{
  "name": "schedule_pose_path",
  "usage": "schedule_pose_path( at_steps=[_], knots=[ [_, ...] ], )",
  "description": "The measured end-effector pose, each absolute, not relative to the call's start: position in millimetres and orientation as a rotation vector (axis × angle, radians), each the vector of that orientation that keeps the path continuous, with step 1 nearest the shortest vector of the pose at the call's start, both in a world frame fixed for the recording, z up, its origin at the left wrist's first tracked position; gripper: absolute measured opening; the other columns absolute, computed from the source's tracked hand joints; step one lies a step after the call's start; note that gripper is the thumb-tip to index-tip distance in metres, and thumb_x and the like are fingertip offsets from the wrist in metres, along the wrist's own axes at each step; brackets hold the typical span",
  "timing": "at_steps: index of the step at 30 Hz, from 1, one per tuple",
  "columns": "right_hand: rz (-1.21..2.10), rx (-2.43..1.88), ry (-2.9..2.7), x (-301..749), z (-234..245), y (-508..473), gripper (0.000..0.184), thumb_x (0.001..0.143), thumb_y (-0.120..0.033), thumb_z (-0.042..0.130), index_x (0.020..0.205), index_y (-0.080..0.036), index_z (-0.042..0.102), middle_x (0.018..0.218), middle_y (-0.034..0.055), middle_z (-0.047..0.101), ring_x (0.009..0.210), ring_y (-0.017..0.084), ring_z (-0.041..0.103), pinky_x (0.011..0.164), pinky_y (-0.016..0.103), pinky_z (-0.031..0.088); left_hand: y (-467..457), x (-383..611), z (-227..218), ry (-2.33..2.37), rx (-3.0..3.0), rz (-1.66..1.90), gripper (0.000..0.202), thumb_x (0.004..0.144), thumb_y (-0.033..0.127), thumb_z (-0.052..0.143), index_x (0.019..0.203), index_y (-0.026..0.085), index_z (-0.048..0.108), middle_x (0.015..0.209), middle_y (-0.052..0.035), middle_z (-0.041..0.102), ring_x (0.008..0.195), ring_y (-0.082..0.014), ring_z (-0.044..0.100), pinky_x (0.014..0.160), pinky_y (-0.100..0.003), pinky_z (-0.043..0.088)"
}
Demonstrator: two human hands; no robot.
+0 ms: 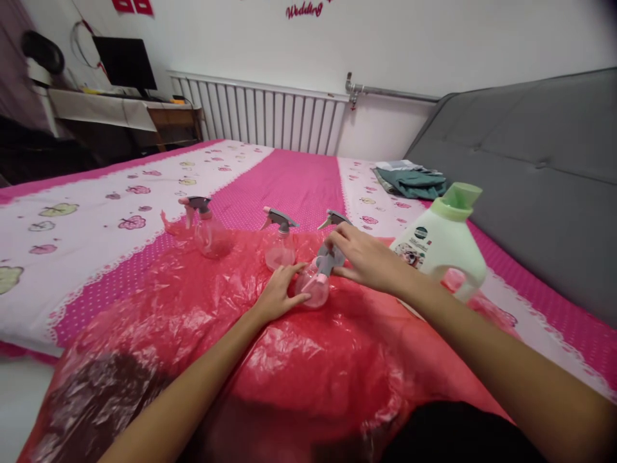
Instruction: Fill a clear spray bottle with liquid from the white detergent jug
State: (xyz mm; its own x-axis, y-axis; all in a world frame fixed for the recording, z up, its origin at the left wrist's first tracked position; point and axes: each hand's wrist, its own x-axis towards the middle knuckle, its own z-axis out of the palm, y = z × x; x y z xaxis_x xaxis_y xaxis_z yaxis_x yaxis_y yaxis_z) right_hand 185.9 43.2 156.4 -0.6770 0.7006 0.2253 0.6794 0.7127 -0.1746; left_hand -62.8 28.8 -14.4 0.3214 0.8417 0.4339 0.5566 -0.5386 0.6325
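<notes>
A small pink spray bottle [315,290] with a grey trigger head stands on the red plastic sheet [202,321] spread over the bed. My left hand [279,292] is wrapped round the bottle's body from the left. My right hand [366,257] grips its grey trigger head from the right. Two more clear pink spray bottles stand behind: one just behind my left hand [280,241], another further left [207,228]. The grey nozzle of a further sprayer [332,218] shows above my right hand.
A white detergent jug with a pale green cap [446,247] stands at the right by my forearm. Folded grey-green clothes [412,181] lie further back. A grey headboard [530,167] runs along the right, a white radiator [260,116] along the far wall.
</notes>
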Motion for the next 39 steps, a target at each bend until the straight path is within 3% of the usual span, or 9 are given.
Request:
schedule_pose_path(
  at_steps=[5,9,16,22,25,28,33,36,39],
  knots=[
    [0.153,-0.942,-2.631,183,147,46,0.044,0.098,-0.023,0.066,0.14,-0.025,0.055,0.143,0.01,0.057,0.129,0.023,0.057,0.109,0.042,0.05,27,-65,-15,1.242,2.207,1.071,0.07,0.098,0.061,0.069,0.154,0.024,0.051,0.143,-0.0141,0.066,0.128,-0.0344,0.062,0.112,-0.052,0.049],
    [0.27,-1.067,-2.665,171,137,44,0.026,0.103,-0.021,0.058,0.127,-0.025,0.066,0.128,0.0069,0.066,0.12,0.022,0.061,0.102,0.039,0.047,29,-65,-18,1.244,2.179,1.067,0.073,0.098,0.065,0.067,0.156,0.025,0.049,0.142,-0.0136,0.066,0.128,-0.0351,0.062,0.112,-0.052,0.05],
    [0.288,-1.231,-2.663,155,150,46,0.013,0.1,-0.018,0.061,0.113,-0.017,0.061,0.115,0.0047,0.067,0.1,0.016,0.06,0.08,0.028,0.035,28,-64,-17,1.284,2.108,1.022,0.074,0.099,0.06,0.068,0.158,0.021,0.047,0.149,-0.0174,0.059,0.139,-0.0385,0.055,0.119,-0.058,0.044],
    [0.205,-1.273,-2.776,144,173,64,0.011,0.096,-0.026,0.067,0.103,-0.019,0.061,0.104,0.0029,0.069,0.087,0.014,0.056,0.069,0.028,0.023,25,-67,6,1.266,2.086,0.959,0.076,0.098,0.052,0.072,0.163,0.024,0.042,0.158,-0.0165,0.057,0.143,-0.0388,0.057,0.123,-0.059,0.044],
    [0.246,-1.243,-2.786,135,180,65,0.014,0.098,-0.031,0.068,0.101,-0.019,0.061,0.1,0.0025,0.069,0.087,0.015,0.057,0.068,0.029,0.023,14,-74,13,1.262,2.046,0.968,0.075,0.099,0.05,0.071,0.164,0.026,0.04,0.155,-0.0159,0.061,0.14,-0.038,0.062,0.121,-0.061,0.047],
    [0.364,-1.205,-2.768,131,175,59,0.014,0.1,-0.031,0.067,0.1,-0.019,0.059,0.104,0.0015,0.069,0.085,0.014,0.058,0.067,0.029,0.024,-3,-83,15,1.284,2.047,0.978,0.073,0.101,0.047,0.07,0.165,0.03,0.039,0.162,-0.0144,0.056,0.146,-0.0391,0.058,0.122,-0.063,0.048],
    [0.465,-1.096,-2.491,132,135,41,0.013,0.1,-0.03,0.061,0.096,-0.019,0.056,0.092,0.0024,0.066,0.077,0.015,0.056,0.066,0.029,0.03,-21,-95,20,1.293,2.069,0.891,0.069,0.102,0.049,0.07,0.163,0.033,0.042,0.162,-0.0122,0.057,0.148,-0.0387,0.057,0.122,-0.063,0.049],
    [0.489,-0.991,-2.363,134,113,33,0.009,0.101,-0.027,0.055,0.097,-0.019,0.056,0.095,0.0039,0.066,0.078,0.014,0.058,0.069,0.028,0.037,-20,-97,25,1.294,2.057,0.821,0.069,0.102,0.053,0.069,0.163,0.033,0.042,0.159,-0.0126,0.06,0.147,-0.0383,0.058,0.121,-0.064,0.049],
    [0.449,-0.995,-2.311,133,104,31,0.014,0.102,-0.03,0.051,0.094,-0.019,0.053,0.091,0.0037,0.064,0.075,0.013,0.057,0.067,0.027,0.036,-17,-95,27,1.273,2.023,0.828,0.069,0.101,0.054,0.07,0.162,0.031,0.045,0.159,-0.0127,0.06,0.147,-0.0385,0.057,0.123,-0.064,0.047]
  ],
)
